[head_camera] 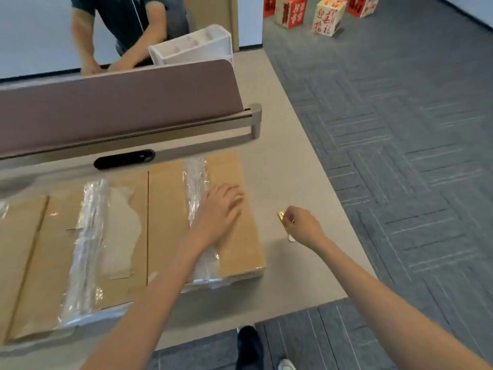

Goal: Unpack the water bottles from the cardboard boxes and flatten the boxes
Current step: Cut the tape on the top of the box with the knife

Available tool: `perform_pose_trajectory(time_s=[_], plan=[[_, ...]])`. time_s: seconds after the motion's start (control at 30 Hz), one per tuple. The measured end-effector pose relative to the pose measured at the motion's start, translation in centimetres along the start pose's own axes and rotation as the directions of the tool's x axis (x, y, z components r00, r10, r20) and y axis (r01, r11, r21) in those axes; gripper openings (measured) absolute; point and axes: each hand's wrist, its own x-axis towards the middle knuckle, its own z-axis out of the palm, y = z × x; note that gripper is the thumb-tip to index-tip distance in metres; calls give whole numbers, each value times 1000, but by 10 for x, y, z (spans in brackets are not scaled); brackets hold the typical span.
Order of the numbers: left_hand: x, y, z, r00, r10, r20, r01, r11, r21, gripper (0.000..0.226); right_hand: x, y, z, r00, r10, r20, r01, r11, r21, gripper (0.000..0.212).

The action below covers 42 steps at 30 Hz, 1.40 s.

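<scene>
On top of the right-hand cardboard box (240, 252), your left hand (220, 209) lies flat with its fingers straight and spread, palm down just beside the strip of clear tape (196, 177) that runs along the lid. Your right hand (304, 227) is off the box, out over the bare tabletop (293, 276), its fingers curled and pinching a small yellow tool (282, 218) that is too blurred to identify further; the tool's lower end sits at the tabletop.

Both boxes are closed and taped. The left-hand cardboard box (53, 249) touches the right one along their long sides and carries its own crumpled tape strip down the middle. Behind them stands a brown desk partition (120, 102). Past it, another person (128, 20) leans over beside a white plastic organizer (192, 46). On the grey carpet (400, 129) far off sit several red-and-cream decorated boxes (326, 16).
</scene>
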Motion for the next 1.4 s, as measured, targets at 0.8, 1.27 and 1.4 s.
perform_pose_trajectory(time_s=[0.8,1.27,1.4], plan=[[2,-12,24,997,55,-46,-48,990,132,50,35,40,62,943,333,-21,-333,943,20,24],[-14,-21,1,983,-103,-154,101,995,-24,47,47,-47,9,996,-73,-57,89,922,377,25],[-27,-40,-12,962,-165,-216,163,986,-29,44,44,-85,-5,956,-236,-174,292,831,473,16]])
